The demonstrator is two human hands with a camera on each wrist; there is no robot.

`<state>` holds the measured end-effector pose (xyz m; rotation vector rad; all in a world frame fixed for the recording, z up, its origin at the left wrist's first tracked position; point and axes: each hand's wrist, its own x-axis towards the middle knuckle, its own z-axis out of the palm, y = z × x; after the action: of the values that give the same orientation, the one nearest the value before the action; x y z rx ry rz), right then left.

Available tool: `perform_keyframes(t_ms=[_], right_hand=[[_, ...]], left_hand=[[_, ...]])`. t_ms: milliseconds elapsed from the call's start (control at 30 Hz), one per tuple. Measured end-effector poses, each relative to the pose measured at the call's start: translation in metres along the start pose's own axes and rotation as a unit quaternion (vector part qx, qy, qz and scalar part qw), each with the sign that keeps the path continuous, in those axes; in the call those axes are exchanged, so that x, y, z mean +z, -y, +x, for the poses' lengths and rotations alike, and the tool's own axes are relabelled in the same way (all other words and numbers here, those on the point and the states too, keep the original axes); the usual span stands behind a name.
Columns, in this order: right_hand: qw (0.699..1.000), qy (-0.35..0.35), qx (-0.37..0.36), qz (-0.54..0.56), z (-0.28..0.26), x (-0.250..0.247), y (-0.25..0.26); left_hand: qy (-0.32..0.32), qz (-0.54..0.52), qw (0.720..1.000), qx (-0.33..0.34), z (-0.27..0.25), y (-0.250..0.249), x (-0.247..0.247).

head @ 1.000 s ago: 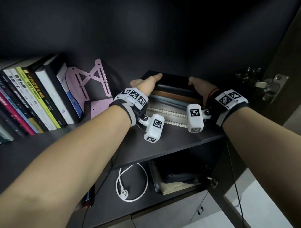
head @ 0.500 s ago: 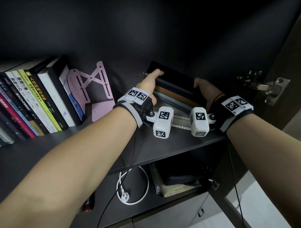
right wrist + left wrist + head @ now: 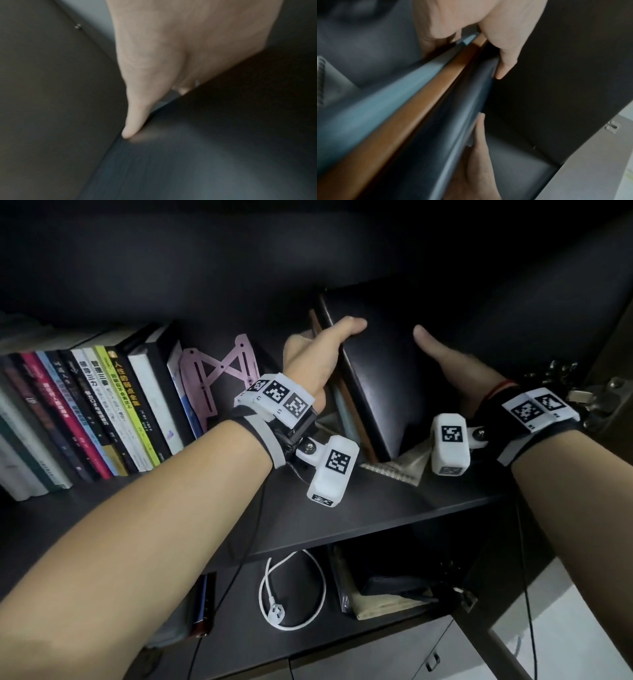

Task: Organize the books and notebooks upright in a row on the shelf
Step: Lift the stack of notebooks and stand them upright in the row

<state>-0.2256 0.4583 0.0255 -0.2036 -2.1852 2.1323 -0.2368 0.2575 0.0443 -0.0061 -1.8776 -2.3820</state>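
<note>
Black leatherette fills the space between my hands: a black notebook (image 3: 387, 378) heads a small bundle tipped up steeply on the shelf (image 3: 359, 505), leaning left with its top edge highest. My left hand (image 3: 318, 361) reaches forward and up, thumb (image 3: 352, 325) hooked over the black cover while the fingers wrap behind the bundle, so it grips the notebooks; the left wrist view shows the thumb (image 3: 505, 65) lying on the dark cover beside a brown notebook (image 3: 412, 119) and a blue notebook (image 3: 373, 121) pressed against it. My right hand (image 3: 459, 371) lies alongside the cover, palm against it, thumb (image 3: 423, 335) out straight, fingers relaxed rather than curled round anything. A spiral pad (image 3: 394, 470) lies flat under the bundle's lower corner. Well to the left, a row of books (image 3: 102, 412) stands upright against a pink bookend (image 3: 219, 374).
</note>
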Motion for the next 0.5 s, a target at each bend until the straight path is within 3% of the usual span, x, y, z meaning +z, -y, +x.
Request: perform_keyframes(t_ms=[133, 267, 500], right_hand=[[0.99, 0.122, 0.04, 0.053, -0.023, 0.02, 0.006], [0.981, 0.176, 0.046, 0.067, -0.032, 0.052, 0.001], [0.988, 0.139, -0.067, -0.001, -0.03, 0.126, -0.011]], left_hand=[[0.036, -0.022, 0.999, -0.025, 0.004, -0.007, -0.029], [0.057, -0.032, 0.998, -0.01, 0.003, -0.016, -0.068], [0.087, 0.077, 0.993, 0.033, 0.011, -0.031, -0.143]])
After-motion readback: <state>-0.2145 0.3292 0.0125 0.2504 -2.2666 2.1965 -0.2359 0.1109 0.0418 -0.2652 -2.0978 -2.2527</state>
